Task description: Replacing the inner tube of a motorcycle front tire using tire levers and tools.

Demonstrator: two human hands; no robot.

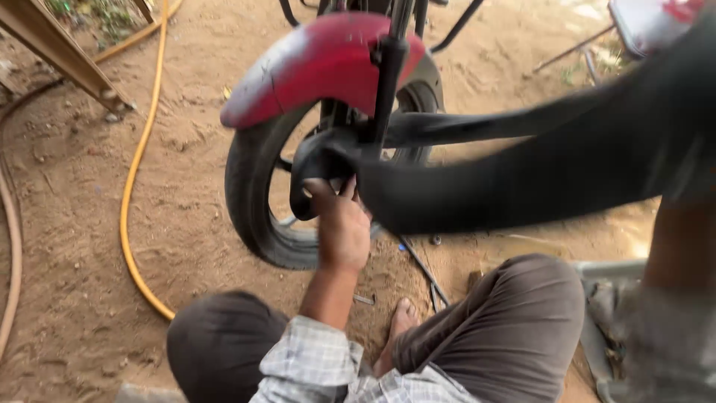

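Left hand (341, 224) closed on black rubber inner tube (522, 168), fingers curled over its edge at the front wheel (257, 201) of the motorbike, under the red mudguard (313, 63). Tube spans right across frame, blurred. Looks soft, floppy, light, fairly grippy; best pinched in a fold near the rim. Right hand: cannot tell, lost in blur. Yellow hose (134, 172) on dirt ground.
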